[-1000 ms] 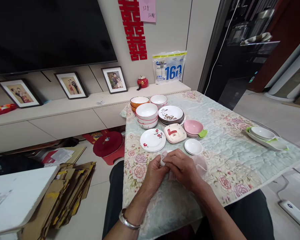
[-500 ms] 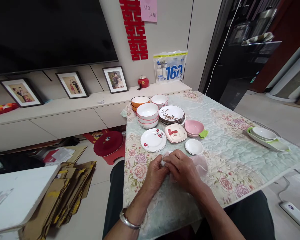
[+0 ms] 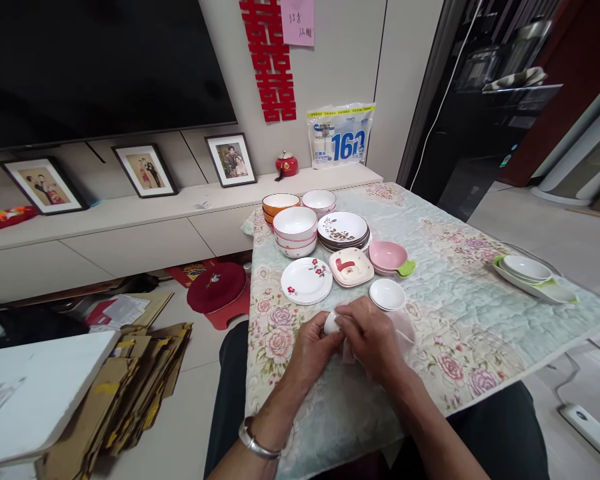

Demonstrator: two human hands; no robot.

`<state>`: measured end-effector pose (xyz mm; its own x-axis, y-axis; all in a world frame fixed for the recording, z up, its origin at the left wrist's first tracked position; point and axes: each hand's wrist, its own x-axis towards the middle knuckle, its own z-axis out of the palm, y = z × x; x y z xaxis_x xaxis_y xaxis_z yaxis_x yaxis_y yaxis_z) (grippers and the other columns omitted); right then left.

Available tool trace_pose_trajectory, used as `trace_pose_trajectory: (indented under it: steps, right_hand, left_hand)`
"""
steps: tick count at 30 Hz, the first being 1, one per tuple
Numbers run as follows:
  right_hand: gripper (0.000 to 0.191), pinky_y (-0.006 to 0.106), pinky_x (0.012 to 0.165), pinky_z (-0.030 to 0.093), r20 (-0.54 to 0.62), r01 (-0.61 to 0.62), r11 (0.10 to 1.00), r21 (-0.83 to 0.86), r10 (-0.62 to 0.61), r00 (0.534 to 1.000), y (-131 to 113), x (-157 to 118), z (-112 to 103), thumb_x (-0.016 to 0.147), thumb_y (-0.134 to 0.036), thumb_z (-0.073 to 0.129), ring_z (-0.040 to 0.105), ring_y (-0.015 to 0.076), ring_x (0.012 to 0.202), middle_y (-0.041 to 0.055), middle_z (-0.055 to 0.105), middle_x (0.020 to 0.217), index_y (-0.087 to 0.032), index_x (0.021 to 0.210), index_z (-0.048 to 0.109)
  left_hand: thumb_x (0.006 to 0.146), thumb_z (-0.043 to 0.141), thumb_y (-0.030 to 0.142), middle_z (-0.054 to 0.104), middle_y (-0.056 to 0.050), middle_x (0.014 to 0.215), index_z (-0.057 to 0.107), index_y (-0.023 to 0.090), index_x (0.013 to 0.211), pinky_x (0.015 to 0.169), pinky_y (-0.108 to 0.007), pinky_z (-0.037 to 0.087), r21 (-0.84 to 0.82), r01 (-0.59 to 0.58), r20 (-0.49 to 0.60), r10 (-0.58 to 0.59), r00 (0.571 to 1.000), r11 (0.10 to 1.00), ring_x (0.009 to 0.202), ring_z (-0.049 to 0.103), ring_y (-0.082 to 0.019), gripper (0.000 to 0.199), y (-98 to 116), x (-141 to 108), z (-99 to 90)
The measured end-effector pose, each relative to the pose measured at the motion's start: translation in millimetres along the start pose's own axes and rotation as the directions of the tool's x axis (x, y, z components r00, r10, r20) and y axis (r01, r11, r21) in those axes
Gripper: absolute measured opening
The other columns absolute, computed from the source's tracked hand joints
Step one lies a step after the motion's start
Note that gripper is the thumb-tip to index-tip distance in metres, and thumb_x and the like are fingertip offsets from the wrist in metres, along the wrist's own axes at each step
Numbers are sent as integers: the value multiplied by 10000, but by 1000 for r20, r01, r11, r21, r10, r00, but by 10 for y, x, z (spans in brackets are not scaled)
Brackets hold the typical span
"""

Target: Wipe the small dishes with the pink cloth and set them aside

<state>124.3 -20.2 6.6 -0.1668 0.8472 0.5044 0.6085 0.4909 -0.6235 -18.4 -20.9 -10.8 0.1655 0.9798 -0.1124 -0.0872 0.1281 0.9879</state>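
Between my hands, just above the table's near part, is a small white dish, mostly covered by fingers. My left hand grips its left side with the thumb on the near rim. My right hand is closed on a thin pale pink cloth, which hangs out past the right side and below, and presses it against the dish. Just beyond my right hand sit small white saucers, stacked. White plates with red flowers lie farther left, next to a squarish patterned dish.
Farther back stand white bowls, orange bowls and brown-rimmed plates. Pink bowls with green handles are beside them. At right, a leaf-shaped dish holds small white dishes. Flattened cardboard and a red stool are left.
My right hand has shifted slightly right and down with the cloth, and more of the small white dish shows between my hands. The tableware stays where it was.
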Motion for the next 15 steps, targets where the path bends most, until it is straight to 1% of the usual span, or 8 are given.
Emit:
trace_pose_trajectory:
  steps: [2, 3, 4, 6, 8, 11, 13, 15]
  right_hand:
    - [195, 303, 694, 470, 85, 56, 998, -7, -56, 995, -80, -10, 14, 947, -173, 492, 592, 179, 770, 52, 603, 832, -212, 900, 678]
    - [211, 299, 682, 462, 111, 72, 997, -13, -70, 991, -106, -11, 18, 951, -174, 485, 582, 175, 755, 49, 589, 819, -212, 892, 684]
    - [213, 298, 677, 458, 116, 73, 997, -11, -71, 991, -118, -9, 19, 953, -177, 486, 578, 174, 750, 47, 582, 813, -210, 895, 689]
    - [183, 301, 698, 464, 73, 38, 999, 28, -40, 997, -101, 3, 14, 945, -184, 512, 590, 178, 777, 49, 591, 829, -205, 924, 693]
    - [150, 309, 733, 478, -4, -23, 995, 100, 23, 1000, -44, 22, 3, 928, -191, 544, 607, 185, 819, 54, 613, 857, -204, 939, 693]
    - [110, 338, 788, 492, -106, -110, 969, 221, 136, 985, 65, 47, -3, 893, -226, 594, 622, 208, 886, 63, 645, 909, -214, 914, 701]
    - [104, 346, 789, 500, -100, -195, 923, 331, 240, 966, 123, 53, 5, 872, -282, 628, 631, 217, 895, 60, 666, 933, -221, 917, 699]
    - [163, 327, 722, 513, -10, -316, 826, 466, 362, 932, 156, 54, 13, 848, -347, 659, 643, 207, 821, 48, 686, 912, -218, 945, 681]
  left_hand:
    - [726, 665, 182, 627, 27, 669, 705, 176, 787, 609, -241, 385, 54, -68, 1, 68, 998, 996, 653, 527, -146, 73, 25, -12, -5]
    - [729, 651, 165, 642, 22, 694, 713, 178, 788, 636, -243, 392, 75, -96, 1, 97, 995, 992, 690, 540, -154, 87, 36, -17, -8]
    - [729, 647, 158, 649, 21, 707, 719, 180, 791, 650, -245, 395, 86, -110, 2, 110, 994, 990, 706, 544, -157, 98, 43, -21, -11]
    - [708, 674, 160, 637, 27, 680, 714, 176, 770, 629, -242, 391, 65, -84, 1, 84, 996, 994, 667, 529, -145, 76, 44, -22, -15]
    - [673, 716, 168, 613, 36, 633, 693, 166, 745, 584, -234, 384, -11, -22, 0, 22, 1000, 1000, 606, 508, -127, 75, 25, -14, -16]
    - [654, 767, 195, 624, 29, 623, 674, 154, 775, 571, -237, 417, -190, 42, 14, -40, 999, 981, 584, 534, -125, 158, -19, 4, -14]
    - [643, 804, 219, 651, 19, 653, 675, 147, 828, 583, -246, 453, -309, 36, 3, -37, 999, 950, 588, 560, -126, 237, -39, 17, -12]
    - [606, 844, 223, 682, 2, 715, 679, 139, 869, 598, -252, 487, -404, 19, -30, -34, 999, 914, 610, 583, -127, 322, -40, 26, -8]
